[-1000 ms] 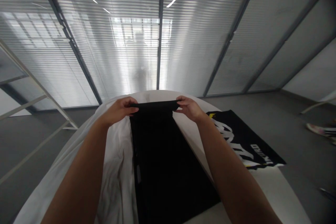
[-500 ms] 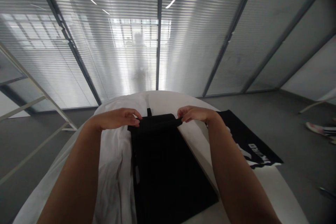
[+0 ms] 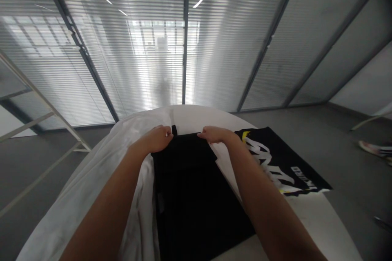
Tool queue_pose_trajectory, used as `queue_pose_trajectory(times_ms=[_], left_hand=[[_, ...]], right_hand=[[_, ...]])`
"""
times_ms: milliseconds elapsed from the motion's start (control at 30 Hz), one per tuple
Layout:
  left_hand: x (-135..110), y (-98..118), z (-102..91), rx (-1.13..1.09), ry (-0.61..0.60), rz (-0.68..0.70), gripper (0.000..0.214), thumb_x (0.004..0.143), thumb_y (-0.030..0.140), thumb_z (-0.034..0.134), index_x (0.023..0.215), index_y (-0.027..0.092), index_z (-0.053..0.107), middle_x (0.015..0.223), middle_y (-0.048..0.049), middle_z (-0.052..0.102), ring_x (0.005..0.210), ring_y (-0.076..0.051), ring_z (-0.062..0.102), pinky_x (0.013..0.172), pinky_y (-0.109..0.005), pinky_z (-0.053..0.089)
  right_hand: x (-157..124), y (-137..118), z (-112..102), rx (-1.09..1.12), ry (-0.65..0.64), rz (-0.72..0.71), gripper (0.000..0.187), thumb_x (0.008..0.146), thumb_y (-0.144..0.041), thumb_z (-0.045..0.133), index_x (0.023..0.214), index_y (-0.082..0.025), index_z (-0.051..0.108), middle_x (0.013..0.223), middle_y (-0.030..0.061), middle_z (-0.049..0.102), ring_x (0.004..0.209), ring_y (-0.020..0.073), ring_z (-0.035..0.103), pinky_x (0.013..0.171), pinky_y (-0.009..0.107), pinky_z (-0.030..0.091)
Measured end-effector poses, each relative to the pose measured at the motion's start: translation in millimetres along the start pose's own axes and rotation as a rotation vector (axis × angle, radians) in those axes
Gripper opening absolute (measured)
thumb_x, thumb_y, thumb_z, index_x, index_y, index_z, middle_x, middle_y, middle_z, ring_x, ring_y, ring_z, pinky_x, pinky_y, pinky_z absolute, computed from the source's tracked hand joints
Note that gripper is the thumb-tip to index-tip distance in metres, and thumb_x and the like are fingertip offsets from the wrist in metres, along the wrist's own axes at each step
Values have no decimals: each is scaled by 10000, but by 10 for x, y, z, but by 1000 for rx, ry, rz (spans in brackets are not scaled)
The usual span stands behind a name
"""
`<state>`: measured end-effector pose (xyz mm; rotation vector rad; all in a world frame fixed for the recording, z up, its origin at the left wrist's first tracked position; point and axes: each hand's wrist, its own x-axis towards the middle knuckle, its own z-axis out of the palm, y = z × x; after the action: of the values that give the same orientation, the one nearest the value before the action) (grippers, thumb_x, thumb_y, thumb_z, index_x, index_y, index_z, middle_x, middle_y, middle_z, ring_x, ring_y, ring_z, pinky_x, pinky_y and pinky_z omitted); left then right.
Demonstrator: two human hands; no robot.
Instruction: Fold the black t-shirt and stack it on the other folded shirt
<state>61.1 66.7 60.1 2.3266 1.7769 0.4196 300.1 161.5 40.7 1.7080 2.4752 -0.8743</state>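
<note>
A long black folded cloth, looking like a garment [image 3: 199, 195], lies lengthwise on the white table, its far end folded over. My left hand [image 3: 161, 138] is closed at the far left corner of that fold. At its far right corner, my right hand [image 3: 211, 133] pinches the edge between thumb and fingers. Just past my left fingertips a short black tab [image 3: 174, 129] sticks out. The folded layers are too dark to tell apart.
White crumpled fabric [image 3: 92, 183] covers the table's left side. A black printed cloth [image 3: 275, 151] with white and yellow graphics lies right of my right arm. A white metal frame [image 3: 52, 112] stands at the left. Glass panels with blinds [image 3: 122, 69] rise behind the round table [image 3: 327, 220].
Both hands have moved inward along the far edge. The rolled-up flap there now lies flatter. My right arm has shifted left, showing more of the printed cloth.
</note>
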Motion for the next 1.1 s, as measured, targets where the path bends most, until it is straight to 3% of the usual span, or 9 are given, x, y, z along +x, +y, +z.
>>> queue_pose_trajectory(times_ms=[100, 167, 267, 333, 567, 733, 833, 933, 1100], left_hand=[[18, 96, 198, 105, 95, -83, 421, 923, 469, 369, 1083, 204, 654, 1091, -152, 655, 1057, -329, 590, 897, -474, 438], [27, 103, 378, 158, 125, -121, 518, 933, 530, 335, 1282, 224, 564, 1339, -183, 539, 1261, -377, 461, 987, -553, 361], [42, 16, 617, 188, 37, -178, 629, 935, 590, 276, 1436, 240, 425, 1537, -177, 336, 1422, -386, 250, 1083, -604, 215], [51, -59, 696, 189, -36, -202, 676, 930, 619, 233, 1469, 240, 385, 1563, -165, 297, 1446, -381, 202, 1105, -607, 169], [32, -13, 607, 186, -99, -252, 733, 920, 621, 258, 1475, 153, 361, 1556, -199, 293, 1438, -381, 229, 1102, -590, 207], [17, 38, 441, 197, -108, -219, 615, 897, 574, 374, 1292, 142, 563, 1367, -221, 534, 1271, -381, 465, 985, -519, 388], [28, -63, 287, 195, -136, -233, 529, 891, 558, 389, 1174, 186, 637, 1249, -179, 623, 1157, -347, 557, 919, -469, 437], [29, -253, 148, 109, -172, -266, 556, 892, 593, 347, 1113, 196, 668, 1168, -132, 677, 1073, -293, 614, 900, -393, 449], [-1, -537, 83, 57, -212, -282, 479, 804, 543, 488, 1014, 170, 704, 1062, -112, 717, 972, -272, 652, 828, -334, 468]], right_hand=[[94, -51, 200, -59, 204, -66, 459, 923, -552, 407, 1058, -160, 605, 1036, 182, 681, 969, 306, 634, 835, 413, 458], [152, -47, 352, -112, 288, -62, 522, 939, -582, 342, 1154, -164, 570, 1173, 202, 620, 1085, 332, 574, 889, 445, 425], [211, 11, 536, -234, 420, -70, 544, 928, -629, 345, 1146, -193, 588, 1240, 185, 558, 1177, 351, 479, 956, 494, 357], [234, 64, 600, -257, 470, -69, 548, 926, -649, 338, 1126, -212, 599, 1230, 161, 546, 1174, 334, 462, 978, 500, 325], [279, 194, 618, -197, 519, -68, 477, 943, -613, 341, 1148, -265, 594, 1215, 121, 536, 1140, 312, 474, 975, 498, 318], [272, 228, 590, -204, 637, 70, 365, 969, -394, 377, 1234, -239, 573, 1223, 167, 553, 1143, 337, 481, 959, 513, 322], [274, 192, 516, -164, 591, 91, 367, 967, -369, 358, 1176, -215, 617, 1217, 158, 581, 1135, 328, 504, 947, 503, 350], [271, 119, 427, -110, 432, -13, 435, 971, -469, 317, 1145, -255, 654, 1222, 105, 613, 1138, 315, 525, 967, 527, 342], [224, 81, 335, -138, 235, -198, 369, 847, -472, 566, 1143, -282, 677, 1306, 56, 580, 1191, 295, 504, 1013, 451, 339]])
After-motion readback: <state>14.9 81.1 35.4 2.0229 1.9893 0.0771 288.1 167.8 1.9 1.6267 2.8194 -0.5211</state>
